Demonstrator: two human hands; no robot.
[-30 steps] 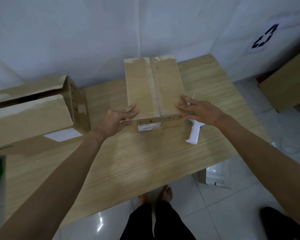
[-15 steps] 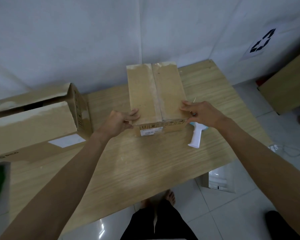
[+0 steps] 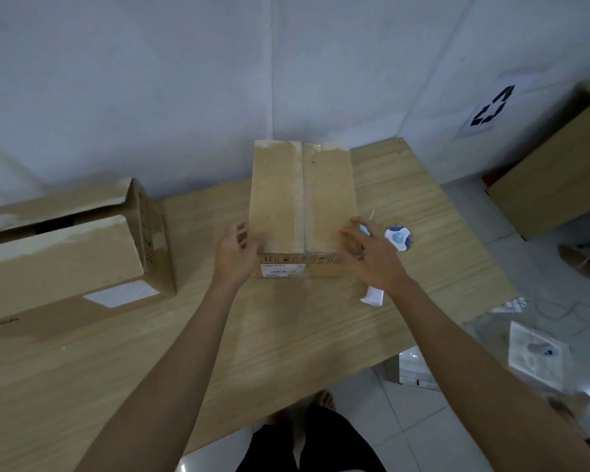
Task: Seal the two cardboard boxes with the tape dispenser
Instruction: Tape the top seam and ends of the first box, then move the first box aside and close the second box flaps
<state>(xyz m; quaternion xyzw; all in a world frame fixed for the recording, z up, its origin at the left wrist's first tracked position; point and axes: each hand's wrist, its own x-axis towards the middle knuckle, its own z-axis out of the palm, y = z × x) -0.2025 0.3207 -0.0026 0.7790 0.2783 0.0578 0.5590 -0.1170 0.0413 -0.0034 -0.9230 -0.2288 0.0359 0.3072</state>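
A tall cardboard box [image 3: 300,199] stands at the middle back of the wooden table [image 3: 286,335], flaps closed, with a pale strip along the centre seam. My left hand [image 3: 237,248] is at its near left corner, blurred, fingers apart. My right hand [image 3: 372,255] hovers at the near right corner with fingers spread, touching the box edge. The tape dispenser [image 3: 398,237] lies on the table just right of the box, partly under my right hand, its white handle sticking out toward me. A second, longer box [image 3: 65,260] lies at the left, with a dark gap between its top flaps.
A white wall runs close behind the table. On the floor at the right stand another cardboard box [image 3: 552,185] and a sheet of plastic wrap [image 3: 535,356]. The table's near edge runs diagonally above my feet [image 3: 324,400].
Both hands slid off the top of the middle box to its near corners and loosened. My right hand shifted, uncovering the dispenser's tape roll. The view tilted down slightly.
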